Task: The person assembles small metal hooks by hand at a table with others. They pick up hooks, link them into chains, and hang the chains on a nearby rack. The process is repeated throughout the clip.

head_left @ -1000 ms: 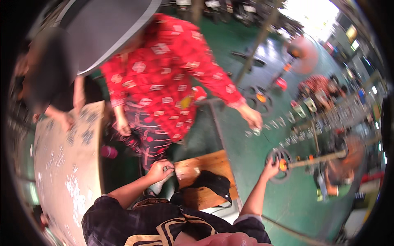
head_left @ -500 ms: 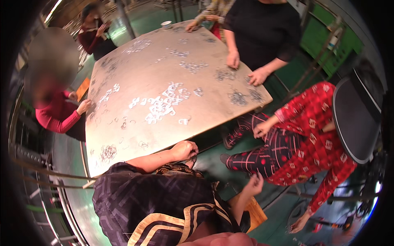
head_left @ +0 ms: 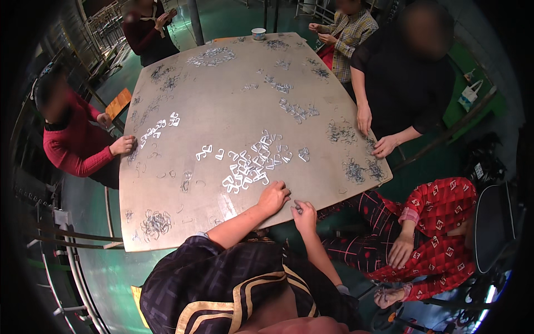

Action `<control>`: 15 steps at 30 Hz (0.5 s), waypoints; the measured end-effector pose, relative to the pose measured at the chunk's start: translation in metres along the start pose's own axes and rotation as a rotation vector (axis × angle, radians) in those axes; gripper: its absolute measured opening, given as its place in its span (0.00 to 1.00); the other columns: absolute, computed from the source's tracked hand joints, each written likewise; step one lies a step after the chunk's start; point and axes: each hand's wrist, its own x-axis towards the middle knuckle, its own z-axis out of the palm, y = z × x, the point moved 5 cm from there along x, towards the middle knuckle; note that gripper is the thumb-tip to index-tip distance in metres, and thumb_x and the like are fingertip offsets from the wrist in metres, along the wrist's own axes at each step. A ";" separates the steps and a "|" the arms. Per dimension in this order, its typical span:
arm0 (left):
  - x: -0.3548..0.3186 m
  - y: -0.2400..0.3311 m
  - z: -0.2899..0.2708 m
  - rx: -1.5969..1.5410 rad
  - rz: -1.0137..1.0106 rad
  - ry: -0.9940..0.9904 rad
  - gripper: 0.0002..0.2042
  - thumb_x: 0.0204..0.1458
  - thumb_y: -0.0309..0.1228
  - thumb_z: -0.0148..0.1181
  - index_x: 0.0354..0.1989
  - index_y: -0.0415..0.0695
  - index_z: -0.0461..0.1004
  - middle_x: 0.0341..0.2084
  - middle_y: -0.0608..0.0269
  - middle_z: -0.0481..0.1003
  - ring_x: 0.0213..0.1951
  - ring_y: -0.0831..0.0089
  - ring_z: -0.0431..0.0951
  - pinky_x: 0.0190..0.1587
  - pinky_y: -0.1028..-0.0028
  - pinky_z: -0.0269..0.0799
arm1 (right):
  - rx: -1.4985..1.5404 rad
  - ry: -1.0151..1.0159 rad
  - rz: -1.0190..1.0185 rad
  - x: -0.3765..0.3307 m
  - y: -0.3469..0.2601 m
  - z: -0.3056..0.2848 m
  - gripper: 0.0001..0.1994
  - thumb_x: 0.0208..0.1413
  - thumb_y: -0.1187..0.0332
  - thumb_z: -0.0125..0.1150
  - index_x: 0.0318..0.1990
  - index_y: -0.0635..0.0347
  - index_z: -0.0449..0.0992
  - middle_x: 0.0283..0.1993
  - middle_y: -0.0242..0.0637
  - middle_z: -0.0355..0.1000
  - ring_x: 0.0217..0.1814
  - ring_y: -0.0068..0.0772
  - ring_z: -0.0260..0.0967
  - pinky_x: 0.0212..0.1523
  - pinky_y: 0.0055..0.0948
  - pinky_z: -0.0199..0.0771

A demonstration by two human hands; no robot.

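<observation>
Left hand [head_left: 272,197] now on table [head_left: 222,78] (metal clips [head_left: 250,164] beside).

Small grey piece [head_left: 298,209] in the right hand [head_left: 305,214] (pinched) is too small to identify

Surface [head_left: 222,72]: large, tan, scattered with small metal clips. Near edge: my left hand [head_left: 272,197] rests on it, fingers just beside a pile of white clips [head_left: 250,164]. My right hand [head_left: 304,214], at the same edge, pinches a small dark clip [head_left: 298,209]. Far edge: paper cup [head_left: 258,34]. Other people sit around the remaining edges.
</observation>
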 end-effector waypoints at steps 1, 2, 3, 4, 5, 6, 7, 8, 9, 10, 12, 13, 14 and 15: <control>0.004 -0.001 0.002 0.008 0.003 -0.039 0.06 0.42 0.31 0.64 0.28 0.44 0.77 0.30 0.57 0.70 0.36 0.59 0.72 0.39 0.64 0.71 | -0.026 -0.003 0.006 0.005 -0.001 0.005 0.17 0.41 0.70 0.69 0.42 0.62 0.79 0.29 0.39 0.70 0.26 0.34 0.67 0.32 0.31 0.71; 0.009 -0.001 0.001 0.008 0.044 -0.035 0.04 0.44 0.29 0.59 0.25 0.42 0.75 0.28 0.57 0.70 0.35 0.59 0.73 0.36 0.65 0.72 | -0.052 -0.007 0.014 0.010 -0.002 0.009 0.18 0.41 0.71 0.69 0.43 0.62 0.78 0.30 0.38 0.70 0.26 0.34 0.67 0.32 0.32 0.71; 0.010 -0.003 0.004 0.021 0.062 -0.054 0.04 0.44 0.29 0.57 0.25 0.41 0.74 0.28 0.56 0.70 0.35 0.59 0.73 0.36 0.65 0.73 | -0.082 -0.021 0.020 0.013 -0.001 0.013 0.19 0.40 0.71 0.70 0.44 0.62 0.78 0.30 0.38 0.69 0.27 0.33 0.67 0.32 0.32 0.71; 0.013 -0.004 0.004 0.041 0.083 -0.074 0.04 0.44 0.28 0.56 0.25 0.41 0.74 0.28 0.56 0.70 0.34 0.59 0.73 0.35 0.66 0.73 | -0.069 -0.025 0.077 0.013 0.003 0.020 0.24 0.37 0.71 0.72 0.47 0.62 0.76 0.32 0.38 0.68 0.28 0.33 0.67 0.32 0.33 0.70; 0.016 -0.004 0.006 0.061 0.102 -0.092 0.04 0.44 0.28 0.54 0.25 0.40 0.73 0.28 0.56 0.71 0.34 0.59 0.73 0.35 0.66 0.73 | -0.062 -0.013 0.077 0.012 0.004 0.023 0.27 0.36 0.71 0.73 0.49 0.61 0.75 0.33 0.38 0.68 0.29 0.34 0.67 0.33 0.33 0.70; 0.018 -0.005 0.007 0.112 0.141 -0.107 0.06 0.43 0.28 0.54 0.28 0.40 0.73 0.29 0.58 0.71 0.32 0.61 0.74 0.33 0.67 0.73 | -0.088 -0.004 0.095 0.013 0.000 0.024 0.28 0.36 0.70 0.73 0.50 0.61 0.74 0.33 0.39 0.68 0.31 0.36 0.67 0.35 0.34 0.70; 0.019 -0.005 0.009 0.142 0.143 -0.129 0.06 0.43 0.28 0.54 0.28 0.40 0.73 0.28 0.58 0.71 0.32 0.61 0.74 0.33 0.68 0.73 | -0.108 0.013 0.114 0.013 -0.005 0.023 0.29 0.35 0.70 0.73 0.50 0.61 0.73 0.33 0.39 0.68 0.32 0.39 0.67 0.37 0.35 0.70; 0.020 -0.004 0.011 0.174 0.141 -0.150 0.06 0.43 0.28 0.53 0.28 0.39 0.73 0.28 0.57 0.71 0.31 0.61 0.74 0.33 0.68 0.74 | -0.134 0.013 0.116 0.015 -0.009 0.023 0.29 0.35 0.70 0.73 0.51 0.60 0.72 0.34 0.39 0.68 0.34 0.41 0.68 0.39 0.36 0.70; 0.020 -0.001 0.014 0.198 0.133 -0.176 0.06 0.43 0.28 0.53 0.28 0.39 0.72 0.28 0.57 0.71 0.31 0.62 0.74 0.33 0.69 0.74 | -0.164 0.005 0.125 0.013 -0.012 0.021 0.30 0.35 0.69 0.73 0.51 0.60 0.71 0.36 0.39 0.69 0.36 0.43 0.68 0.41 0.38 0.69; 0.021 0.002 0.014 0.234 0.146 -0.167 0.07 0.42 0.29 0.53 0.27 0.39 0.73 0.27 0.58 0.71 0.30 0.63 0.75 0.32 0.71 0.74 | -0.193 -0.007 0.131 0.014 -0.015 0.020 0.31 0.35 0.69 0.73 0.52 0.59 0.70 0.37 0.40 0.69 0.38 0.45 0.68 0.42 0.39 0.69; 0.028 0.004 0.014 0.271 0.186 -0.194 0.06 0.42 0.29 0.54 0.25 0.39 0.73 0.25 0.58 0.72 0.29 0.64 0.75 0.30 0.71 0.74 | -0.189 0.001 0.127 0.021 -0.021 0.020 0.31 0.36 0.69 0.73 0.52 0.58 0.68 0.40 0.42 0.70 0.43 0.49 0.68 0.45 0.42 0.68; 0.029 0.007 0.015 0.290 0.203 -0.205 0.06 0.41 0.29 0.54 0.25 0.40 0.73 0.24 0.58 0.72 0.28 0.64 0.75 0.29 0.71 0.74 | -0.187 0.003 0.122 0.023 -0.021 0.020 0.31 0.36 0.70 0.72 0.53 0.57 0.67 0.42 0.43 0.71 0.46 0.50 0.68 0.46 0.44 0.67; 0.028 0.010 0.018 0.308 0.196 -0.225 0.06 0.41 0.29 0.54 0.24 0.40 0.74 0.24 0.57 0.72 0.28 0.64 0.76 0.28 0.71 0.74 | -0.175 -0.031 0.132 0.023 -0.018 0.019 0.31 0.38 0.70 0.71 0.53 0.56 0.66 0.44 0.44 0.71 0.47 0.51 0.68 0.46 0.44 0.67; 0.028 0.013 0.021 0.334 0.189 -0.241 0.06 0.41 0.29 0.54 0.24 0.40 0.74 0.24 0.57 0.73 0.27 0.64 0.76 0.27 0.70 0.74 | -0.160 -0.061 0.134 0.026 -0.014 0.021 0.30 0.40 0.70 0.70 0.53 0.56 0.65 0.45 0.46 0.71 0.48 0.52 0.68 0.46 0.45 0.68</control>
